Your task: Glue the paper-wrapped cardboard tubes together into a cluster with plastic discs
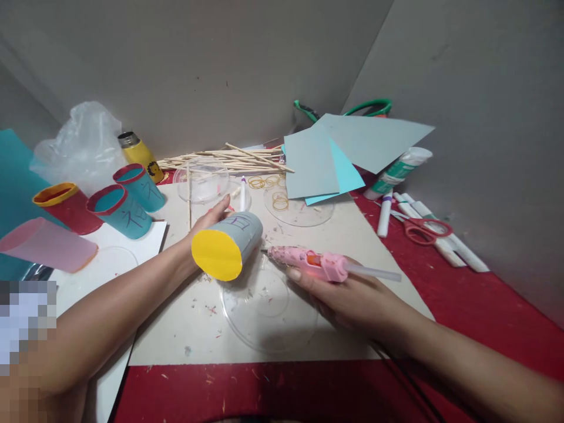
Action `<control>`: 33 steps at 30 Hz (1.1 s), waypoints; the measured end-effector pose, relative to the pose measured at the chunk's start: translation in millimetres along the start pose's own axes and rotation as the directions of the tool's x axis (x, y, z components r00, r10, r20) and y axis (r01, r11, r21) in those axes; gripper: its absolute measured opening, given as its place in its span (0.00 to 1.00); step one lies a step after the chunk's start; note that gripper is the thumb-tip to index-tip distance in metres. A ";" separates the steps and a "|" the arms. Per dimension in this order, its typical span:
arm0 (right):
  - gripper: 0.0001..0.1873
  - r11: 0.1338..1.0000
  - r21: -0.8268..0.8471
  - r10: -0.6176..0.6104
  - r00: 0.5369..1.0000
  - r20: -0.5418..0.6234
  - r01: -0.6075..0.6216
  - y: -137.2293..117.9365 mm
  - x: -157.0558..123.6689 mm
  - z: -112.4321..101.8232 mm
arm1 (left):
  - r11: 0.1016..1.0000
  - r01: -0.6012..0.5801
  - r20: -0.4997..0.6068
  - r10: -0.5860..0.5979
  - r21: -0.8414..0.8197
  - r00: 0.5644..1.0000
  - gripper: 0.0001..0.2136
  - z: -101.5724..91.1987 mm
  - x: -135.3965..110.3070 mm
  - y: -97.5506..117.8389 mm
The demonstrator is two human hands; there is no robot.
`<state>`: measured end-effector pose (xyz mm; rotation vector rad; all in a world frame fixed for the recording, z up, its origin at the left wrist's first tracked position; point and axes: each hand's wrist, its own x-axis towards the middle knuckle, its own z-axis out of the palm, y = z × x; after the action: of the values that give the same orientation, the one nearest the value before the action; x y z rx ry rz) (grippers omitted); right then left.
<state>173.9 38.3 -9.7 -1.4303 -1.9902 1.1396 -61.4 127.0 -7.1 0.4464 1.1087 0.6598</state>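
Note:
My left hand is wrapped round a grey paper cup, tilted so its yellow end faces me. Dark strokes are written on the cup's side, and most of my fingers are hidden behind it. In my right hand is a pink hot glue gun, a clear glue stick poking out of its back. The gun's nozzle points left, close to the cup's side; whether it touches I cannot tell. Below both lies a clear round plastic lid on the beige board.
At left stand or lean several paper cups: pink, red and teal, near a yellow bottle. Wooden sticks and grey paper sheets lie at the back. Red-handled scissors and markers are on the right.

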 end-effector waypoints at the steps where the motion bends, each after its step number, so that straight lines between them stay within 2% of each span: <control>1: 0.24 1.000 0.002 0.001 1.000 0.010 -0.001 -0.8 0.0 -0.1 | 1.000 -0.007 -0.016 0.007 0.001 1.000 0.21 1.6 -1.0 -0.4; 5: 0.23 0.999 0.039 0.018 0.999 0.042 -0.020 -2.9 -0.9 0.1 | 0.999 -0.036 -0.092 0.035 -0.003 0.995 0.20 6.4 -3.5 -2.2; 7: 0.23 0.997 0.067 0.034 0.999 0.039 -0.036 -3.4 -2.0 1.0 | 1.000 -0.025 -0.096 0.023 -0.012 0.995 0.21 7.0 -3.5 -2.2; 14: 0.22 0.995 0.089 0.045 0.997 0.062 -0.050 -3.8 -5.9 2.0 | 1.000 0.016 0.050 -0.015 -0.024 0.999 0.26 6.7 -3.8 -1.2; 19: 0.23 0.988 0.139 0.052 0.995 0.083 -0.063 -0.9 -10.0 3.0 | 1.000 -0.010 -0.010 0.010 -0.009 1.000 0.26 3.1 -0.2 -1.9; 26: 0.22 0.954 0.288 0.038 0.987 0.157 -0.083 5.6 -12.2 4.2 | 0.998 -0.013 0.084 0.019 -0.067 0.996 0.25 -4.1 4.6 -3.3; 33: 0.23 0.954 0.264 0.092 0.977 0.193 -0.142 5.0 -16.3 5.6 | 0.993 -0.012 0.078 0.021 -0.120 0.997 0.24 -3.1 4.0 -4.9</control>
<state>178.7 21.9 -15.1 -1.3549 -1.7882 1.5803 -61.8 126.2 -14.1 0.3758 0.9856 0.7133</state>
